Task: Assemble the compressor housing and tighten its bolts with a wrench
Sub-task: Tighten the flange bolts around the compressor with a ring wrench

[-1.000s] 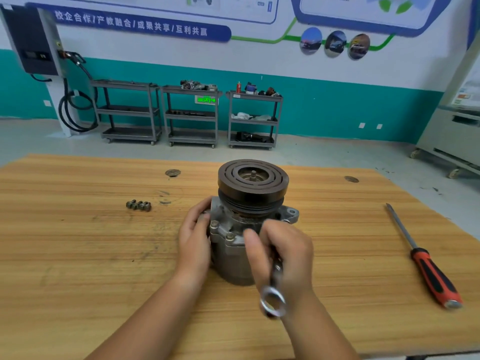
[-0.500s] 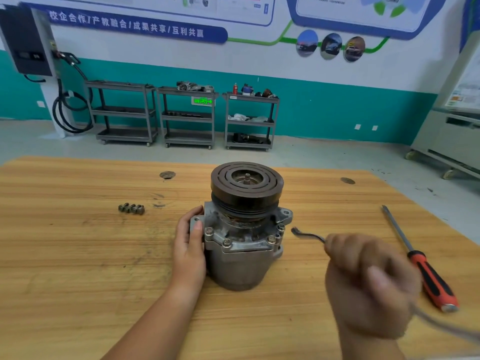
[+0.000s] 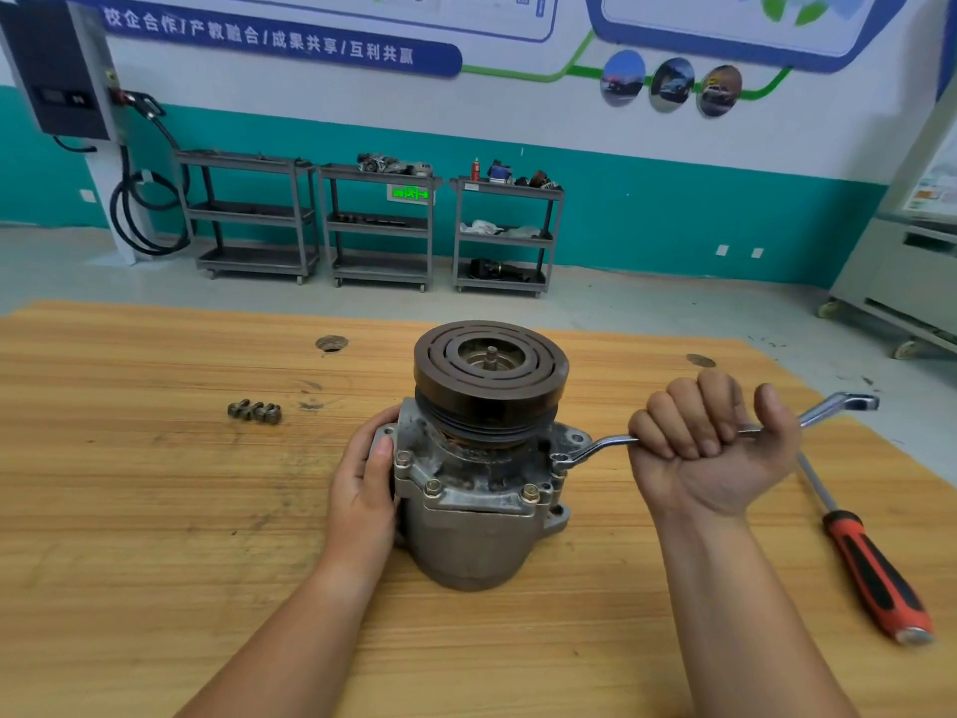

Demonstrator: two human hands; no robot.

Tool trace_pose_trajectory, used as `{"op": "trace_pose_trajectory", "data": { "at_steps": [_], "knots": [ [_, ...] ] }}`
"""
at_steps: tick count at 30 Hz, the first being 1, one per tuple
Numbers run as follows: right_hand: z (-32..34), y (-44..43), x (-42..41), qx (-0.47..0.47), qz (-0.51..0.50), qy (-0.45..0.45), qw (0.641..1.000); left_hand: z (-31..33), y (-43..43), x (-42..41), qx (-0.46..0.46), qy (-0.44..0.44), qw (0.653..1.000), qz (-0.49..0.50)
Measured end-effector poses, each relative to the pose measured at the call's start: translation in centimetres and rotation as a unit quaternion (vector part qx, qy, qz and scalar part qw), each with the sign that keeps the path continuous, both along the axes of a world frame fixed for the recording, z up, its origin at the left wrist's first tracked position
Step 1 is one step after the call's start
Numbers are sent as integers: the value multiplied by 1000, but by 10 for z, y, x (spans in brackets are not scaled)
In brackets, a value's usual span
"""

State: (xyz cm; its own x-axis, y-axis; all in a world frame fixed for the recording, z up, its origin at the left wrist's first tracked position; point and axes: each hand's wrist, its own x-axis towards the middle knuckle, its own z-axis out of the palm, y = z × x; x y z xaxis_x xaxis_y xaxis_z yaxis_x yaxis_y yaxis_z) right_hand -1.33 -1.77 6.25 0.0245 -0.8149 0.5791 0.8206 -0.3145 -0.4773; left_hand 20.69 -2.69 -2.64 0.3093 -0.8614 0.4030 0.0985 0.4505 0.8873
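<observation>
The grey compressor housing (image 3: 468, 531) stands upright mid-table, with a dark grooved pulley (image 3: 491, 378) on top and several bolts around its flange. My left hand (image 3: 365, 489) presses flat against the housing's left side, thumb on the flange. My right hand (image 3: 712, 443) grips the middle of a silver ring wrench (image 3: 595, 448), palm toward me. The wrench's ring end sits on a bolt at the flange's right side, and its other end (image 3: 849, 404) sticks out to the right.
Several loose bolts (image 3: 255, 412) lie in a row on the wooden table (image 3: 129, 510), left of the housing. A red-and-black screwdriver (image 3: 875, 567) lies at the right, near the table's edge. Grey shelf carts (image 3: 380, 225) stand along the far wall.
My right hand swung the wrench from the housing's front out to the right, then brought its ring end onto the right-side bolt. My left hand stayed on the housing.
</observation>
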Motion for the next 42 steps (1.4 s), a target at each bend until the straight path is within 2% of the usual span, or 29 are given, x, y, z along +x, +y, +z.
{"op": "trace_pose_trajectory", "data": {
  "at_steps": [2, 6, 8, 11, 14, 17, 21, 26, 29, 31, 33, 37, 39, 40, 41, 42],
  "knots": [
    [-3, -1, -2, 0, 39, -6, 999, -1, -1, 0, -2, 4, 1000, -3],
    [-4, -6, -6, -25, 192, -49, 980, -3, -2, 0, -8, 11, 1000, -4],
    [-2, -7, -7, -29, 216, -42, 975, -5, -3, -1, -9, 6, 1000, -4],
    [-3, -4, -7, -24, 200, -34, 979, -5, -1, -1, -10, 3, 1000, -4],
    [-9, 7, -7, -23, 123, -22, 992, -6, -2, 0, -7, 5, 1000, -6],
    [-18, 27, 1, -49, 2, 21, 999, -8, -3, 1, -1, 14, 1000, -12],
    [-27, 55, 32, -104, -188, 107, 971, -8, -4, 0, 4, 28, 1000, -14],
    [-32, 69, 65, -117, -404, 200, 885, -7, -4, 0, 5, 24, 1000, -19],
    [-34, 71, 85, -139, -513, 309, 789, -7, -4, 0, 0, 27, 1000, -13],
    [-32, 71, 98, -178, -544, 372, 731, -10, -6, 0, -2, 39, 999, -15],
    [-30, 68, 109, -188, -561, 414, 692, -11, -7, 1, 18, 80, 995, -49],
    [-24, 61, 129, -153, -557, 489, 653, -10, -7, 4, 22, 102, 988, -114],
    [-24, 60, 129, -160, -552, 502, 647, -10, -7, 3, 21, 114, 987, -115],
    [-24, 62, 123, -176, -550, 483, 658, -12, -7, 3, 17, 98, 990, -98],
    [-23, 65, 115, -198, -544, 442, 685, -13, -8, 3, 9, 72, 995, -73],
    [-20, 68, 104, -219, -523, 381, 730, -13, -8, 2, 3, 53, 997, -55]
  ]
}}
